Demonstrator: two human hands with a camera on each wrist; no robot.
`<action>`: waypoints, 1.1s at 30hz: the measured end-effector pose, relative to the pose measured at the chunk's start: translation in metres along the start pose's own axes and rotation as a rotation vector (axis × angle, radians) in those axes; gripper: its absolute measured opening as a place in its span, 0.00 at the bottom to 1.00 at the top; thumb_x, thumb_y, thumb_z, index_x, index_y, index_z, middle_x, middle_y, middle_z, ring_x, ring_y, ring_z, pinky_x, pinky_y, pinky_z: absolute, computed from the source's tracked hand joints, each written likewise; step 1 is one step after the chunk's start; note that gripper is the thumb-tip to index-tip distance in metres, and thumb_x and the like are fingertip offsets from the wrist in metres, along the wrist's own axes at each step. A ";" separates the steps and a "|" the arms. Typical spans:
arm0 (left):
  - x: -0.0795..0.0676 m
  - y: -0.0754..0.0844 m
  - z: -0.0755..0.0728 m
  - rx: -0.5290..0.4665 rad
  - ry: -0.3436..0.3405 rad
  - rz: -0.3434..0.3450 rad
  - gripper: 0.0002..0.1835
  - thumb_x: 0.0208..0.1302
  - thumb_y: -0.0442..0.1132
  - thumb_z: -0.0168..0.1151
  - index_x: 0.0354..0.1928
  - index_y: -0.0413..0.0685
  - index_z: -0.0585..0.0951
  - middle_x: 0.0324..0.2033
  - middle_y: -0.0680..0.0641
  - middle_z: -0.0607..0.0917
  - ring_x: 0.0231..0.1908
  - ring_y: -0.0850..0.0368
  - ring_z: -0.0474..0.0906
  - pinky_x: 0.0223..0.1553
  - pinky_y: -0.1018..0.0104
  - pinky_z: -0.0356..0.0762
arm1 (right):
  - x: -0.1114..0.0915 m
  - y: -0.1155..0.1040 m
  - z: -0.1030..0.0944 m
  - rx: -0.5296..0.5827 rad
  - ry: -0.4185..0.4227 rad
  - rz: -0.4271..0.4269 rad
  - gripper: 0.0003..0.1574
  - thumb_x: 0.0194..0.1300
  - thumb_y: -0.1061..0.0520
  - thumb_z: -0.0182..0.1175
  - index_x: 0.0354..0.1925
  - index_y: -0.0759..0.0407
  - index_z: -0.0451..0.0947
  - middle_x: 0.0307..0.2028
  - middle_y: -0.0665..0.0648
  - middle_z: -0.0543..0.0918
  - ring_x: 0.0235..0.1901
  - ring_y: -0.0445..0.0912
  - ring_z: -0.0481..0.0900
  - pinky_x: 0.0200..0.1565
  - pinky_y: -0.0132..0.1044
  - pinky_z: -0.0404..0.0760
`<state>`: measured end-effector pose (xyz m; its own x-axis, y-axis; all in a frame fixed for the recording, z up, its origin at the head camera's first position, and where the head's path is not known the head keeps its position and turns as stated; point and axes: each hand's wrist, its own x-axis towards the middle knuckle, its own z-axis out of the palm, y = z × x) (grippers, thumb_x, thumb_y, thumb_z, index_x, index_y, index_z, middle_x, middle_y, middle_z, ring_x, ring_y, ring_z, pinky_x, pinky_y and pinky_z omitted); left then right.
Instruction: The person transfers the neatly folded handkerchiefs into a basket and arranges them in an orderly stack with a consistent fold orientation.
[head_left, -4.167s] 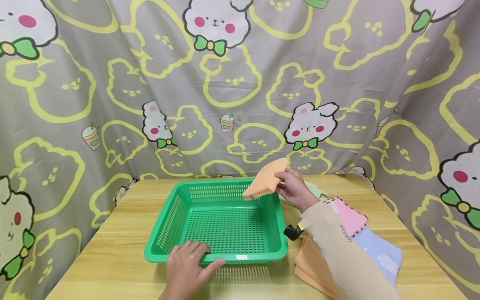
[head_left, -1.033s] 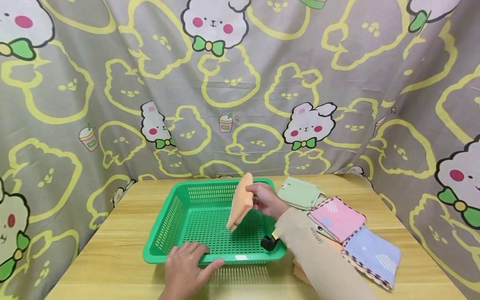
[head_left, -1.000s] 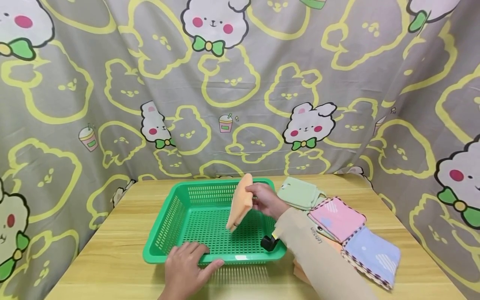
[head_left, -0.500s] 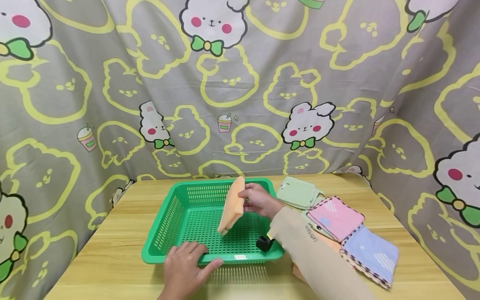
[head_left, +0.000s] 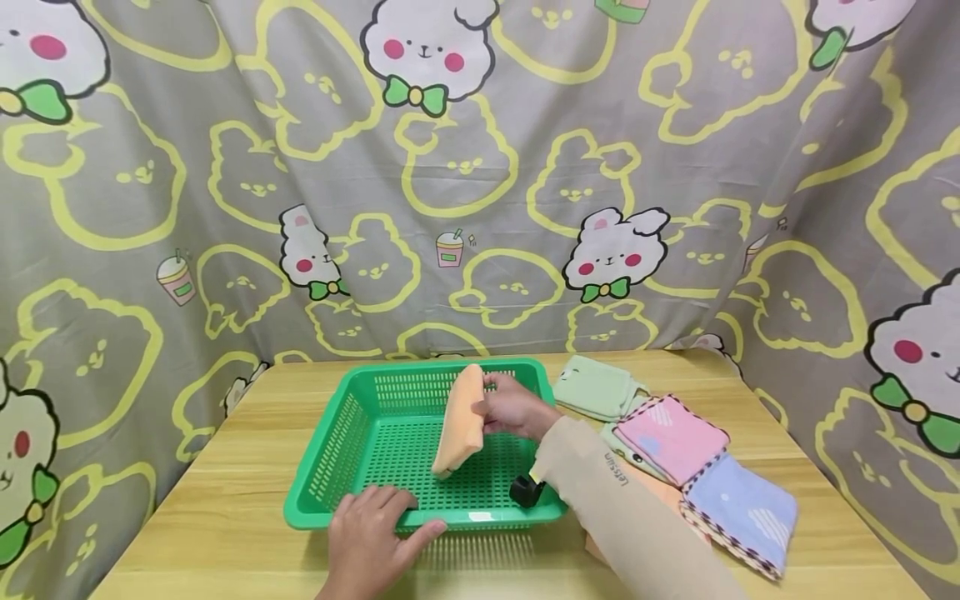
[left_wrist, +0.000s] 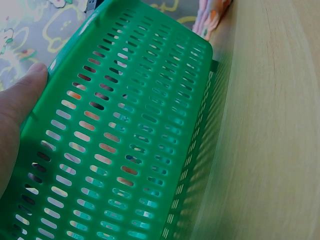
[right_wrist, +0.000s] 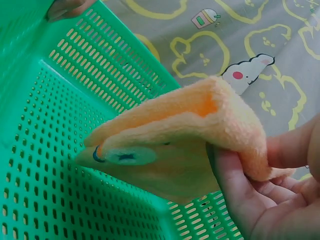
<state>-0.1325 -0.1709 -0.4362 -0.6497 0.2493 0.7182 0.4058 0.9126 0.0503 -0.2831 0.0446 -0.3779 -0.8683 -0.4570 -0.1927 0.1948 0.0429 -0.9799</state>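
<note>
Between thumb and fingers, my right hand [head_left: 517,406] pinches a folded orange towel [head_left: 459,425] at its right edge. The towel hangs upright within the green plastic basket [head_left: 303,492], low over the slotted floor. In the right wrist view the folded layers of the towel [right_wrist: 175,117] show, with a small printed face on the lower one. My left hand [head_left: 372,533] grips the basket's near rim, fingers over the inside and thumb along the front. The left wrist view shows the thumb [left_wrist: 25,92] at the rim and the slotted wall.
Right of the basket, folded towels lie on the wooden table [head_left: 202,508]: a light green one [head_left: 596,386], a pink one [head_left: 672,435] and a blue one [head_left: 742,512]. More orange cloth shows partly under my right sleeve. A patterned curtain [head_left: 480,192] hangs behind and at both sides.
My right hand has carried the orange towel from above the basket's far right corner leftward and down into the basket, turning it more upright. My left hand has stayed at the rim.
</note>
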 end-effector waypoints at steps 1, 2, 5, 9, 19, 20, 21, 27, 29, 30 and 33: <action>0.000 0.000 0.000 0.000 0.000 0.000 0.27 0.53 0.74 0.58 0.22 0.59 0.80 0.24 0.60 0.82 0.27 0.60 0.79 0.27 0.63 0.68 | 0.000 0.000 0.000 -0.001 -0.006 0.001 0.23 0.67 0.70 0.51 0.58 0.67 0.57 0.29 0.59 0.77 0.22 0.46 0.75 0.25 0.36 0.75; 0.000 0.000 0.000 0.001 -0.001 -0.002 0.27 0.53 0.74 0.58 0.22 0.59 0.80 0.24 0.60 0.82 0.27 0.60 0.79 0.27 0.63 0.68 | 0.000 0.000 0.001 -0.001 -0.012 0.001 0.23 0.67 0.70 0.51 0.58 0.67 0.57 0.30 0.60 0.77 0.22 0.46 0.75 0.26 0.36 0.76; 0.000 0.000 -0.001 0.008 -0.017 -0.012 0.27 0.52 0.74 0.58 0.22 0.59 0.80 0.24 0.60 0.82 0.27 0.60 0.79 0.27 0.63 0.68 | 0.001 0.002 0.001 -0.002 -0.038 0.004 0.21 0.69 0.71 0.50 0.57 0.67 0.57 0.32 0.60 0.78 0.24 0.46 0.77 0.28 0.37 0.77; 0.000 0.000 0.000 0.012 -0.038 -0.019 0.27 0.52 0.74 0.58 0.22 0.59 0.80 0.24 0.60 0.83 0.27 0.60 0.79 0.28 0.63 0.68 | 0.000 0.002 0.001 -0.001 -0.059 0.024 0.20 0.70 0.72 0.49 0.58 0.67 0.57 0.36 0.61 0.80 0.26 0.45 0.79 0.31 0.37 0.78; 0.000 -0.001 0.001 0.010 -0.013 0.008 0.27 0.53 0.75 0.56 0.23 0.59 0.80 0.25 0.59 0.83 0.28 0.60 0.80 0.27 0.63 0.69 | -0.001 0.003 0.001 -0.014 -0.062 0.045 0.24 0.69 0.74 0.47 0.61 0.68 0.56 0.39 0.63 0.80 0.27 0.46 0.79 0.31 0.36 0.78; 0.000 -0.001 0.001 0.009 -0.013 0.009 0.28 0.54 0.75 0.56 0.23 0.59 0.80 0.25 0.59 0.83 0.28 0.60 0.80 0.27 0.62 0.69 | -0.001 0.003 0.001 -0.016 -0.063 0.047 0.25 0.69 0.75 0.47 0.61 0.68 0.56 0.39 0.63 0.80 0.27 0.46 0.79 0.31 0.37 0.78; 0.000 -0.001 0.001 0.009 -0.012 0.010 0.28 0.54 0.75 0.56 0.23 0.60 0.80 0.25 0.59 0.83 0.28 0.59 0.80 0.27 0.62 0.69 | -0.001 0.003 0.000 -0.021 -0.062 0.048 0.25 0.68 0.75 0.47 0.61 0.68 0.56 0.39 0.63 0.80 0.27 0.47 0.79 0.31 0.37 0.78; 0.000 -0.001 0.002 0.003 -0.007 0.012 0.27 0.53 0.75 0.57 0.23 0.59 0.80 0.25 0.59 0.83 0.28 0.59 0.80 0.27 0.62 0.69 | -0.001 0.005 -0.001 -0.105 -0.047 0.077 0.28 0.62 0.77 0.49 0.59 0.68 0.57 0.36 0.65 0.78 0.25 0.48 0.77 0.29 0.41 0.77; 0.000 -0.001 0.002 0.004 -0.006 0.012 0.27 0.53 0.75 0.57 0.22 0.59 0.80 0.25 0.59 0.83 0.28 0.59 0.80 0.27 0.62 0.69 | -0.002 0.005 -0.002 -0.144 -0.038 0.095 0.32 0.59 0.77 0.50 0.61 0.69 0.56 0.37 0.66 0.77 0.25 0.50 0.78 0.30 0.43 0.78; 0.000 -0.001 0.002 0.004 -0.006 0.011 0.27 0.53 0.74 0.57 0.22 0.59 0.80 0.24 0.59 0.82 0.28 0.59 0.79 0.27 0.62 0.69 | -0.002 0.005 -0.003 -0.162 -0.034 0.105 0.35 0.57 0.78 0.50 0.62 0.69 0.55 0.38 0.67 0.77 0.25 0.51 0.79 0.30 0.46 0.79; 0.000 -0.001 0.001 0.007 -0.010 0.006 0.27 0.53 0.75 0.57 0.22 0.59 0.80 0.24 0.60 0.82 0.28 0.59 0.79 0.27 0.62 0.68 | -0.003 0.004 -0.004 -0.216 -0.032 0.124 0.41 0.54 0.78 0.51 0.66 0.70 0.54 0.39 0.68 0.77 0.27 0.54 0.82 0.32 0.50 0.81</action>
<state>-0.1335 -0.1716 -0.4375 -0.6537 0.2577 0.7115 0.4053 0.9132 0.0416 -0.2813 0.0501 -0.3819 -0.8282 -0.4645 -0.3137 0.1938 0.2880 -0.9378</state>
